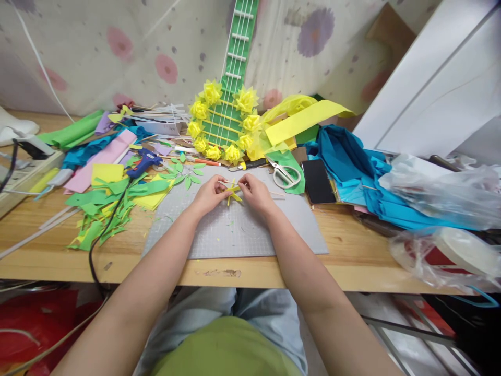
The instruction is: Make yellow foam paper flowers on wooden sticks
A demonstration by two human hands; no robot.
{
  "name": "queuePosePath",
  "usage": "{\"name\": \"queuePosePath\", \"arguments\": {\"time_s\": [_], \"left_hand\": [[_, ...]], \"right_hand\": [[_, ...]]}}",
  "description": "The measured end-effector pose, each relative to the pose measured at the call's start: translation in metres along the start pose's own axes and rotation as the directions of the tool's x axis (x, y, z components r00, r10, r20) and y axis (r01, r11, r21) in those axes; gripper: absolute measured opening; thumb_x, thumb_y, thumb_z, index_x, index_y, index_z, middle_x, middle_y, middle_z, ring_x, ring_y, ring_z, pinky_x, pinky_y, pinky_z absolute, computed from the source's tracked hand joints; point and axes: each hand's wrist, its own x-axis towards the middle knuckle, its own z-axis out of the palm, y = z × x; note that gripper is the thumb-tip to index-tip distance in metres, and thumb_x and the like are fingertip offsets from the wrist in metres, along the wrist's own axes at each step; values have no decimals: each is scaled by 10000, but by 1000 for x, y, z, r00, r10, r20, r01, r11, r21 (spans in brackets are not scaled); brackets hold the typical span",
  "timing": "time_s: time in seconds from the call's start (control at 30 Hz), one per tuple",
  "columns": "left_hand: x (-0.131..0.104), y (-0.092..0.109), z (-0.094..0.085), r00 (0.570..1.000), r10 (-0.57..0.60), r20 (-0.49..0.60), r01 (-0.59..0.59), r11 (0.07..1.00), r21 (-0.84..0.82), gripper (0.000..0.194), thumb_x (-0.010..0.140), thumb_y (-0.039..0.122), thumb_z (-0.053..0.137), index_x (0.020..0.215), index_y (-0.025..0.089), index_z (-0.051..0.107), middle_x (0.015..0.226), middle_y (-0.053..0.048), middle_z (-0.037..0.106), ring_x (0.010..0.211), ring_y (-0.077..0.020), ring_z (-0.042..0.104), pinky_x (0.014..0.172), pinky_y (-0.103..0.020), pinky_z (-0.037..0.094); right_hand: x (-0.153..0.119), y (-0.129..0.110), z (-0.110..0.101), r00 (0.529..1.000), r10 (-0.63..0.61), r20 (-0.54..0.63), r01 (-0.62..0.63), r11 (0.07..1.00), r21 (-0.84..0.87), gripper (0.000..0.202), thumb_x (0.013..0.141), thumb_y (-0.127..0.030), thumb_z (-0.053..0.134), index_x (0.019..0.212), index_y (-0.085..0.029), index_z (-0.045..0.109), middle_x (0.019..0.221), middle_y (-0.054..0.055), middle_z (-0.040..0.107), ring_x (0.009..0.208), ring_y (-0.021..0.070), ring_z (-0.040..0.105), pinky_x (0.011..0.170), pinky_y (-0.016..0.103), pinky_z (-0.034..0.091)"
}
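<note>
My left hand (213, 196) is closed in a pinch at the left side of a small yellow paper flower (234, 195) with thin, spread petals. A thin pale stick (230, 182) runs across the top of the flower between my two hands. My right hand (254, 191) pinches this stick near its right part, its fingers close beside the petals. Both hands are just above a grey cutting mat (219, 240). My fingers hide part of the flower and the stick's ends.
A green paper guitar (225, 122) edged with yellow paper flowers leans at the back. White-handled scissors (285, 175), a utility knife (248, 165) and a phone (318, 181) lie beyond my hands. Left are a blue glue gun (144, 161) and green paper scraps (94, 209); right, blue crepe paper (348, 156).
</note>
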Motion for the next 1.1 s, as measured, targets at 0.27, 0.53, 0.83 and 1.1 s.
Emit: {"name": "queuePosePath", "arguments": {"time_s": [0.27, 0.53, 0.83, 1.1], "left_hand": [[-2, 4, -1, 999, 31, -10, -31, 999, 25, 339, 664, 378, 619, 917, 188, 499, 706, 17, 574, 582, -94, 507, 558, -230, 386], [-2, 5, -1, 998, 50, -34, -47, 996, 82, 270, 665, 347, 614, 866, 191, 525, 727, 16, 579, 581, -92, 491, 559, -226, 389], [-4, 8, -2, 997, 50, -51, -38, 974, 223, 149, 699, 330, 566, 765, 196, 566, 636, 30, 561, 558, -97, 473, 548, -226, 366], [-6, 12, 0, 969, 227, -92, -181, 915, 360, 133, 709, 292, 575, 787, 189, 539, 888, -14, 534, 687, -104, 498, 620, -233, 398]], "right_hand": [[-5, -11, 1, 995, -78, 64, 83, 993, -80, 158, 814, -333, 456, 794, -200, 538, 810, 10, 606, 719, 123, 513, 647, 236, 361], [-6, -9, 0, 998, -36, 50, 42, 990, -132, 129, 807, -283, 452, 794, -210, 557, 814, 8, 615, 726, 131, 521, 642, 246, 355], [-5, -10, 4, 999, -11, 43, 17, 988, -153, 234, 775, -436, 507, 759, -209, 559, 767, 0, 618, 674, 122, 518, 592, 234, 320], [-5, -11, 5, 987, 148, 60, -136, 977, -165, 225, 764, -424, 505, 705, -217, 569, 717, -16, 618, 636, 120, 512, 571, 231, 307]]}}
